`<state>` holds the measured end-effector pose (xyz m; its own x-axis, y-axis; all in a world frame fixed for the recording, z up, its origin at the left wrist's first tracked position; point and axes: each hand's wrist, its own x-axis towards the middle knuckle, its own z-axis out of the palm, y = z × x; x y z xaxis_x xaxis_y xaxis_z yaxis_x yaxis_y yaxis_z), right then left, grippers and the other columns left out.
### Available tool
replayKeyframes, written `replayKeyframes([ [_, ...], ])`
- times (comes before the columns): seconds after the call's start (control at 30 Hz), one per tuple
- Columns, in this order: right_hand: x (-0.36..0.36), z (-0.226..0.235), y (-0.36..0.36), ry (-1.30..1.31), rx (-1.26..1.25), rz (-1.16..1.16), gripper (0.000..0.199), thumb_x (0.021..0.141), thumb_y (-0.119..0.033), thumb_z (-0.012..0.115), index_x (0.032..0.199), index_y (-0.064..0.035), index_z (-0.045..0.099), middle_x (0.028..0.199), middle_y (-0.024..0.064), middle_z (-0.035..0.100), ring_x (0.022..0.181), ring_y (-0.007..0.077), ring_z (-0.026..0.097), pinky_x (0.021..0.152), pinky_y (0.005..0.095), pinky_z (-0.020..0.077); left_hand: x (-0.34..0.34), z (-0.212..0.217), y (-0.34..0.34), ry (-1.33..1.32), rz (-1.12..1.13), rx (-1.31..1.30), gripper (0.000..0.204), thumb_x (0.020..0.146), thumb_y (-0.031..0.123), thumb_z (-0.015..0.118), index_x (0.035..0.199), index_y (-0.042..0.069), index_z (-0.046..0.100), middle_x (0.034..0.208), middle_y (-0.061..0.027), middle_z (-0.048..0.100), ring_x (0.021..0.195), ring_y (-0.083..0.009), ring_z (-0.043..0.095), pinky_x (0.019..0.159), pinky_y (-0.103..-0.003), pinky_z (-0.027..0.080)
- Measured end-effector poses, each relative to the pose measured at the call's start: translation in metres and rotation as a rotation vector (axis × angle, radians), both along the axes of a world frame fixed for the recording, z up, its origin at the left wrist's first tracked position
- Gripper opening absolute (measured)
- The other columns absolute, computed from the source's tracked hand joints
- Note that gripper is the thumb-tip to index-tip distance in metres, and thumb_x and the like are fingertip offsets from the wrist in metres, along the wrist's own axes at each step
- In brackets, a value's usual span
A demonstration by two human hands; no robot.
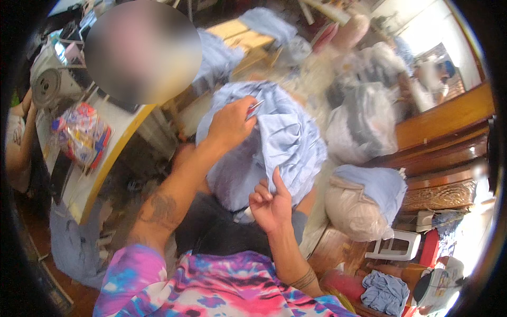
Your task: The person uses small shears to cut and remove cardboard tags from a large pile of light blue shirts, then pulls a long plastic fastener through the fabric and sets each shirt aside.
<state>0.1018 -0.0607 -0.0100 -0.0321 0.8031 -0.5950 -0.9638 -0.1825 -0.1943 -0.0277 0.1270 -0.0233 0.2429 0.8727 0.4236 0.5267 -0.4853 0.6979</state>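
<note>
Over my lap lies a bunched light-blue cloth (296, 140), in a heap with many folds. My left hand (232, 124) is closed on what look like small red-handled snips (255, 107), their metal tip pointing up and right above the cloth. At the heap's near edge is my right hand (271, 205), its fingers curled and its thumb upright. A fold of the cloth runs down between that thumb and the fingers, which pinch it.
To the left stands a yellow-edged table (119, 153) with a bag of colourful packets (82, 134) and a sewing machine (50, 84). Another person's arm (24, 145) shows at the far left. On the right are stuffed plastic bags (364, 124), a cloth-topped sack (354, 208) and a white stool (396, 247).
</note>
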Motion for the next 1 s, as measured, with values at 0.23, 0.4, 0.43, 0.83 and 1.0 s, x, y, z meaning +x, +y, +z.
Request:
replayKeyframes([
  [0.23, -0.029, -0.039, -0.009, -0.136, -0.165, 0.220, 0.025, 0.102, -0.036, 0.069, 0.099, -0.0124, 0.062, 0.074, -0.0016, 0.052, 0.061, 0.0096, 0.047, 0.057, 0.0281, 0.0410, -0.065, -0.038, -0.190, -0.862, 0.058, -1.061, 0.029, 0.106, 0.029, 0.057, 0.116, 0.002, 0.054, 0.085, -0.0111, 0.066, 0.055, -0.0129, 0.058, 0.048, -0.028, 0.045],
  [0.4, -0.034, -0.052, -0.014, -0.319, -0.236, 0.415, 0.030, 0.100, -0.041, 0.072, 0.104, -0.0131, 0.061, 0.066, 0.0017, 0.050, 0.060, 0.0167, 0.049, 0.058, 0.0331, 0.0452, -0.055, -0.017, -0.239, -0.969, 0.007, -1.147, 0.026, 0.111, 0.026, 0.049, 0.120, 0.002, 0.051, 0.082, -0.0094, 0.064, 0.046, -0.0100, 0.052, 0.040, -0.024, 0.040],
  [0.43, -0.033, -0.053, -0.013, -0.336, -0.243, 0.429, 0.030, 0.100, -0.041, 0.072, 0.104, -0.0124, 0.060, 0.065, 0.0020, 0.050, 0.059, 0.0168, 0.050, 0.058, 0.0336, 0.0464, -0.054, -0.018, -0.239, -0.958, -0.017, -1.153, 0.025, 0.111, 0.025, 0.049, 0.119, 0.002, 0.051, 0.081, -0.0088, 0.063, 0.045, -0.0097, 0.051, 0.040, -0.025, 0.040],
  [0.83, -0.029, -0.065, -0.003, -0.499, -0.218, 0.508, 0.028, 0.106, -0.033, 0.063, 0.105, -0.0059, 0.064, 0.075, 0.0017, 0.060, 0.062, 0.0106, 0.054, 0.059, 0.0267, 0.0486, -0.046, -0.026, -0.231, -1.025, -0.007, -1.115, 0.022, 0.111, 0.025, 0.047, 0.116, 0.003, 0.049, 0.074, -0.0029, 0.053, 0.045, -0.0072, 0.045, 0.039, -0.026, 0.038],
  [1.0, -0.036, -0.058, -0.002, -0.432, -0.188, 0.524, 0.027, 0.107, -0.032, 0.061, 0.111, -0.0053, 0.064, 0.082, 0.0018, 0.062, 0.063, 0.0100, 0.054, 0.059, 0.0269, 0.0489, -0.049, -0.028, -0.231, -0.849, 0.039, -1.077, 0.023, 0.106, 0.023, 0.048, 0.105, -0.001, 0.049, 0.073, -0.0094, 0.058, 0.066, -0.0186, 0.059, 0.064, -0.038, 0.049],
])
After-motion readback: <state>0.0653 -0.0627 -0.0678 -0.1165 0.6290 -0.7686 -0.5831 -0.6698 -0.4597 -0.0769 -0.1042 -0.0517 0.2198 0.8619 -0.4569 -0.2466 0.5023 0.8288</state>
